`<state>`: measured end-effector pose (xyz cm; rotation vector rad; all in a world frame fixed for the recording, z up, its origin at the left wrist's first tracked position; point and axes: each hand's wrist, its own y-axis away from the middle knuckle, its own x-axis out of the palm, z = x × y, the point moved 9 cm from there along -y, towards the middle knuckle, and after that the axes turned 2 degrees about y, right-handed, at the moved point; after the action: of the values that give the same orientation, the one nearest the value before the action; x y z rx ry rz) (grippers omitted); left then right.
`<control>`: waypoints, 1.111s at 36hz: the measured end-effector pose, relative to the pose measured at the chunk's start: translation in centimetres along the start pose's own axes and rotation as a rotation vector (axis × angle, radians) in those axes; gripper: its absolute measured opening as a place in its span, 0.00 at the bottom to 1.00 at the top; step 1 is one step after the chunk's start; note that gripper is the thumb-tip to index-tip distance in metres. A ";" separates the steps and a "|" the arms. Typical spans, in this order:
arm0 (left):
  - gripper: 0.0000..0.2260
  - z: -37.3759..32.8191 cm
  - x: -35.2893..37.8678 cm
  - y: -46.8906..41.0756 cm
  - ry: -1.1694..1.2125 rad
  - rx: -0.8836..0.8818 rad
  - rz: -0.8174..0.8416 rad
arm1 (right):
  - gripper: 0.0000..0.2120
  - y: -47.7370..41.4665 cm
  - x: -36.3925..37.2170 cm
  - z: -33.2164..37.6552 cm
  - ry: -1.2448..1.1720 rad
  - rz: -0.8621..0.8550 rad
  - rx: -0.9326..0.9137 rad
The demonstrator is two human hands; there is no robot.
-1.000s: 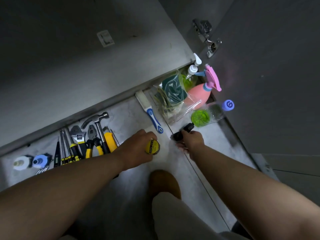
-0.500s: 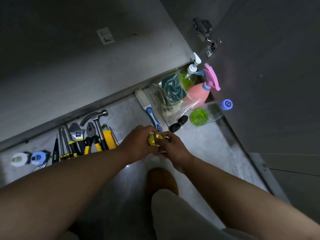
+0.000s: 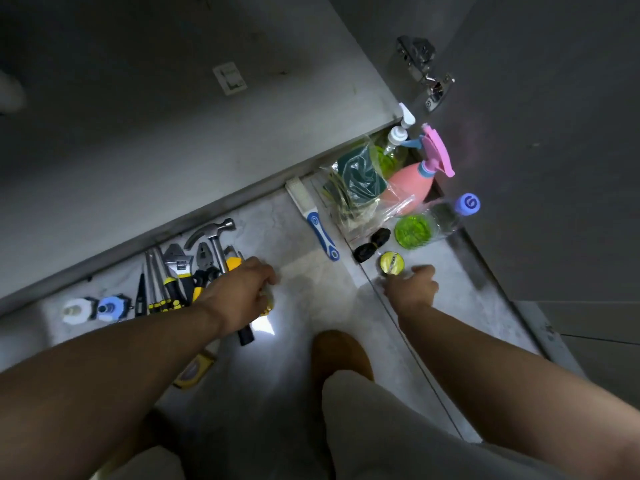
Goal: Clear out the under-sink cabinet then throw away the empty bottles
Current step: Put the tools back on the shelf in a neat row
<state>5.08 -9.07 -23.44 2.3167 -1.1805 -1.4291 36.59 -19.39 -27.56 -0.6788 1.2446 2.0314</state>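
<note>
A pink spray bottle (image 3: 408,183), a clear bottle with a blue cap (image 3: 448,216) lying on its side and a white-topped pump bottle (image 3: 394,142) sit together at the cabinet's right corner. A small yellow round roll (image 3: 391,263) lies on the floor just in front of them. My right hand (image 3: 412,289) hovers right behind the roll, fingers loose, at most brushing it. My left hand (image 3: 242,289) is curled over the row of hand tools, above the hammer (image 3: 216,237) handle. Something yellowish shows under its fingers, too blurred to name.
A plastic bag of sponges (image 3: 356,181), a blue-and-white brush (image 3: 320,230) and a small black item (image 3: 372,244) lie by the bottles. Pliers, wrench and screwdrivers (image 3: 169,282) lie left, with white and blue fittings (image 3: 90,309). The open cabinet door (image 3: 519,168) stands on the right.
The yellow roll passed from my left hand to my right and now lies on the floor by the black item. My left hand moved left over the tools.
</note>
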 end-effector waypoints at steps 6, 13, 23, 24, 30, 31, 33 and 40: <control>0.15 3.7 -2.1 2.4 -0.068 -0.068 -0.030 | 0.07 5.3 4.5 4.7 0.127 0.269 -0.330; 0.14 8.3 -3.6 5.9 -0.158 -0.199 -0.014 | 0.03 13.8 13.3 8.6 0.340 0.705 -0.630; 0.25 17.5 -8.6 11.6 -0.244 -0.520 -0.125 | 0.05 20.2 18.7 11.5 0.604 0.800 -0.908; 0.28 18.8 -8.3 12.0 -0.220 -0.564 -0.090 | 0.06 20.8 18.7 11.8 0.623 0.814 -0.936; 0.27 22.0 -5.6 13.9 0.021 -0.585 -0.175 | 0.06 22.6 18.5 13.5 0.659 0.854 -1.007; 0.26 22.1 -5.4 14.1 0.043 -0.575 -0.208 | 0.06 22.8 18.6 13.7 0.657 0.858 -1.019; 0.24 22.4 -5.3 14.3 0.067 -0.571 -0.283 | 0.05 22.9 18.8 14.0 0.629 0.864 -1.017; 0.22 23.7 -4.8 14.4 0.213 -0.631 -0.395 | 0.05 23.4 20.3 13.2 0.545 0.945 -0.909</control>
<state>-23.03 -9.49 -25.20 2.2100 -0.1625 -1.3542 4.53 -10.03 -23.24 -1.2774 0.9205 3.4405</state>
